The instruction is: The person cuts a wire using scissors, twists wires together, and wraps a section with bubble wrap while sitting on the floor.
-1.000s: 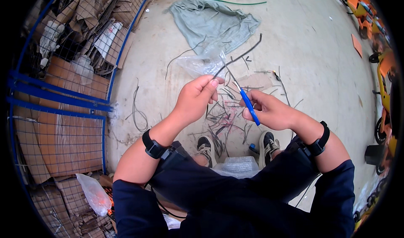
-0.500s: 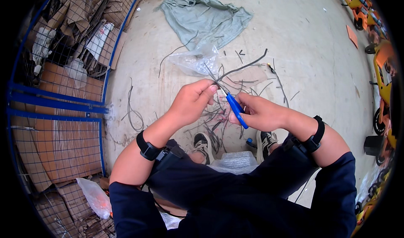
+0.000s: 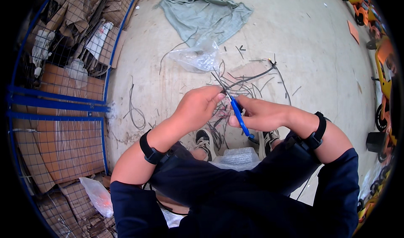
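In front of me, my left hand (image 3: 197,106) pinches a dark cable (image 3: 253,76) that stretches away to the upper right. My right hand (image 3: 266,114) is closed around the blue handles of a pair of scissors (image 3: 238,115). Their blades point up and left, crossing the cable close to my left fingertips. Whether the blades are parted there is too small to tell. Below both hands, several dark cable offcuts (image 3: 217,130) and a few reddish strands lie scattered on the floor between my shoes.
A clear plastic bag (image 3: 198,57) and a grey-green cloth sack (image 3: 206,17) lie ahead. Blue mesh cages (image 3: 59,107) with flattened cardboard stand at left. Orange-and-yellow wheeled items (image 3: 383,69) line the right. Bubble wrap (image 3: 237,159) sits between my feet.
Both hands have shifted slightly right and toward me, with the scissors and cable. The cable's far part now lies lower and reaches farther right.
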The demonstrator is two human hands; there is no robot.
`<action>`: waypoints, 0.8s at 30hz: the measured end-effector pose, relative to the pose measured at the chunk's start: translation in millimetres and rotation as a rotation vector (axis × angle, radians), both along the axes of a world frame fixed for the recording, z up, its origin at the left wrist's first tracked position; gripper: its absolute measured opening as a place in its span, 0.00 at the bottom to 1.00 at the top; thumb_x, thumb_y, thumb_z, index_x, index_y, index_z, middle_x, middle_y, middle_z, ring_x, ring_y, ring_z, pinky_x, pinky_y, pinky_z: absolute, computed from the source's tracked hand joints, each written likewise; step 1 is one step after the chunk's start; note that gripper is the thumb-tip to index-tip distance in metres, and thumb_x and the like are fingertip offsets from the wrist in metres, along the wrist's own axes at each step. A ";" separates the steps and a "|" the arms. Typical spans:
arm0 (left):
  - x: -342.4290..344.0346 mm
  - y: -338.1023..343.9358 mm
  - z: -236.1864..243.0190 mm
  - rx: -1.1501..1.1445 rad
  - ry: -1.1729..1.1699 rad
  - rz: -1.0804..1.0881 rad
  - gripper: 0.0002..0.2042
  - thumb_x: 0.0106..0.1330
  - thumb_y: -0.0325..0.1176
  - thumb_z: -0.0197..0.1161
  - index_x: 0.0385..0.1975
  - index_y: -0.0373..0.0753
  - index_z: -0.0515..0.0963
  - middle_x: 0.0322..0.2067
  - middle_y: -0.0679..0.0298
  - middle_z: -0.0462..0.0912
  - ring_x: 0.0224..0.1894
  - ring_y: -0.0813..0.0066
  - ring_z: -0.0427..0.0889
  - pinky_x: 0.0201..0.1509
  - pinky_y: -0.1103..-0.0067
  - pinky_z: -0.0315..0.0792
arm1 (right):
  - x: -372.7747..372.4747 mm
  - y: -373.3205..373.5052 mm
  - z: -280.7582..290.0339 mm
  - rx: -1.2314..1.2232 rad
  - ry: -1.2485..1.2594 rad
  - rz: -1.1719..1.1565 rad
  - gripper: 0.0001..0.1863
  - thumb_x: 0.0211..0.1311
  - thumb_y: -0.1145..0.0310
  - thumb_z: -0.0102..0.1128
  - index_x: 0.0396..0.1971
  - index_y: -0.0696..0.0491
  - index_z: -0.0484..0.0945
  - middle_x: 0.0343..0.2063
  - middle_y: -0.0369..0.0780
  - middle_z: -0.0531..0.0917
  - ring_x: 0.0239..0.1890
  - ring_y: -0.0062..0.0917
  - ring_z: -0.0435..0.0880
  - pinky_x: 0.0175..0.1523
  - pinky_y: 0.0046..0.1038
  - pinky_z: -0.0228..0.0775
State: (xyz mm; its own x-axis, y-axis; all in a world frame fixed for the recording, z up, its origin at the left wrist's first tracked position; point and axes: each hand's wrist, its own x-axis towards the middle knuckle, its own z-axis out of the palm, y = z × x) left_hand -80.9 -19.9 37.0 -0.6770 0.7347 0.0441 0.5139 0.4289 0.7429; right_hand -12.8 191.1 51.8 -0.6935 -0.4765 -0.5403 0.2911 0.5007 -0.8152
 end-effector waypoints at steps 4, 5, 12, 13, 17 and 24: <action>1.9 -0.2 0.3 -0.021 0.050 -0.029 0.08 0.68 0.30 0.56 0.27 0.33 0.73 0.19 0.57 0.73 0.23 0.61 0.74 0.28 0.71 0.68 | 2.6 0.2 -3.2 0.059 0.041 0.023 0.44 0.57 0.29 0.51 0.41 0.65 0.68 0.30 0.45 0.79 0.37 0.31 0.79 0.43 0.30 0.71; 2.7 -0.4 1.4 -0.026 0.057 -0.025 0.08 0.68 0.29 0.56 0.27 0.33 0.74 0.19 0.56 0.73 0.23 0.60 0.74 0.28 0.70 0.68 | 3.2 0.2 -6.5 0.063 0.053 0.020 0.44 0.56 0.29 0.51 0.40 0.65 0.69 0.30 0.45 0.79 0.36 0.31 0.79 0.42 0.30 0.71; 2.1 -5.0 0.6 -0.023 0.191 -0.043 0.04 0.65 0.27 0.57 0.32 0.34 0.77 0.23 0.53 0.76 0.27 0.52 0.76 0.31 0.68 0.69 | 4.8 -1.7 -5.5 0.029 0.030 -0.026 0.40 0.57 0.30 0.52 0.32 0.61 0.73 0.24 0.42 0.76 0.30 0.27 0.76 0.37 0.30 0.69; 1.9 -6.0 -0.1 -0.026 0.212 -0.049 0.03 0.65 0.26 0.57 0.32 0.34 0.77 0.24 0.53 0.76 0.28 0.51 0.76 0.31 0.68 0.70 | 5.3 -2.1 -4.6 0.022 0.018 -0.043 0.39 0.57 0.30 0.52 0.31 0.61 0.74 0.23 0.41 0.76 0.30 0.27 0.76 0.37 0.30 0.68; 0.1 -8.3 -0.7 -0.057 0.231 -0.045 0.03 0.65 0.26 0.57 0.34 0.35 0.77 0.26 0.52 0.77 0.30 0.49 0.76 0.33 0.68 0.70 | 8.8 -2.1 -8.6 0.011 -0.006 -0.092 0.36 0.59 0.33 0.51 0.30 0.58 0.76 0.22 0.40 0.76 0.28 0.25 0.75 0.35 0.29 0.68; -3.7 -9.5 5.0 -0.007 0.151 0.032 0.07 0.68 0.28 0.55 0.41 0.35 0.79 0.23 0.57 0.75 0.27 0.65 0.76 0.31 0.74 0.70 | 8.9 -6.9 -3.1 -0.042 0.040 -0.173 0.30 0.63 0.39 0.54 0.27 0.56 0.78 0.17 0.36 0.74 0.24 0.20 0.73 0.32 0.26 0.66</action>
State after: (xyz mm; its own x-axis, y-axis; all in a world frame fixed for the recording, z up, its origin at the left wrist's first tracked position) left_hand -84.6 -29.5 42.0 -0.6864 0.7132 0.1422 0.6054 0.4521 0.6551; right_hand -3.9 184.3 48.7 -0.7879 -0.3693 -0.4928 0.3369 0.4114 -0.8469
